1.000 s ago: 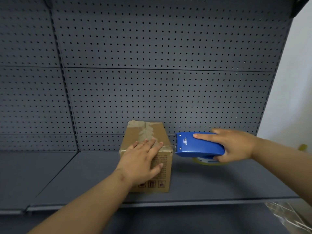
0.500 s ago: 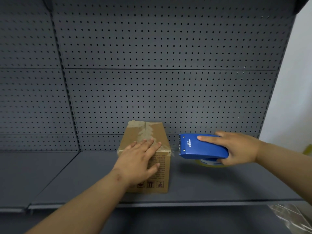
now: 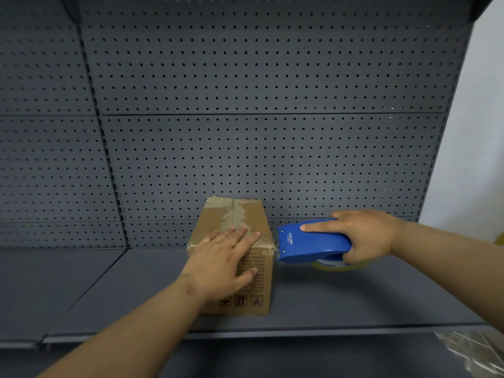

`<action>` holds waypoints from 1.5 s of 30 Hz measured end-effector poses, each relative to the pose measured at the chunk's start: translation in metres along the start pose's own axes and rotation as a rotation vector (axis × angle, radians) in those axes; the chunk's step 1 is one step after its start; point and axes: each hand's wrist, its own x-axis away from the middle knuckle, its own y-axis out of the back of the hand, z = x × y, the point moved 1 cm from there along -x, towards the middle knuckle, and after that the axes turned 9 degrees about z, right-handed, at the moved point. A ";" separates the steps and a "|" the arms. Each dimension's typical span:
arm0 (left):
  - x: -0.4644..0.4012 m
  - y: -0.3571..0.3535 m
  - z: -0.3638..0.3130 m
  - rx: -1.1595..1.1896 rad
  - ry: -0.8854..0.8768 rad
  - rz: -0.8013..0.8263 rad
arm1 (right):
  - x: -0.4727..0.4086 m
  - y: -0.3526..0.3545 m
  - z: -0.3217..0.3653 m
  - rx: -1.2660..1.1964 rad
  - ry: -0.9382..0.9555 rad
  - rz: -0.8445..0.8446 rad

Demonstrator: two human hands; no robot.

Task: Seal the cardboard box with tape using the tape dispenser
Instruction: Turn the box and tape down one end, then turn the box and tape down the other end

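A small cardboard box (image 3: 218, 219) stands on the grey shelf (image 3: 354, 301), with clear tape along its top seam and across its front edge. My left hand (image 3: 221, 266) lies flat over the box's near top edge, fingers straight, thumb down the front face. My right hand (image 3: 365, 236) grips the blue tape dispenser (image 3: 313, 244), index finger stretched along its top. The dispenser's nose sits just off the box's upper right corner, and a short stretch of tape seems to join them. A yellowish tape roll (image 3: 335, 264) shows under the dispenser.
A dark grey pegboard wall (image 3: 272, 145) rises right behind the box. The shelf's front lip (image 3: 272, 332) runs below my arms. Crumpled clear plastic (image 3: 474, 350) lies at the lower right, and a pale wall (image 3: 480, 132) stands to the right.
The dispenser first drew a little away to the right of the box, then came back close to the box's right corner. My left hand stayed pressed on the box.
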 end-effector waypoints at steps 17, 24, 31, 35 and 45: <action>-0.003 0.014 -0.016 0.076 0.082 0.047 | 0.002 -0.016 -0.006 0.208 -0.253 0.025; -0.028 0.025 -0.054 0.265 0.436 0.013 | -0.019 -0.008 0.009 0.118 -0.415 -0.162; -0.035 0.012 -0.061 0.207 0.476 0.031 | -0.026 -0.007 0.016 0.041 -0.392 -0.215; -0.036 0.020 -0.055 0.235 0.454 0.129 | -0.021 -0.002 0.007 -0.035 -0.437 -0.290; 0.002 0.040 0.006 0.154 0.204 0.335 | -0.010 0.016 -0.015 -0.086 -0.501 -0.428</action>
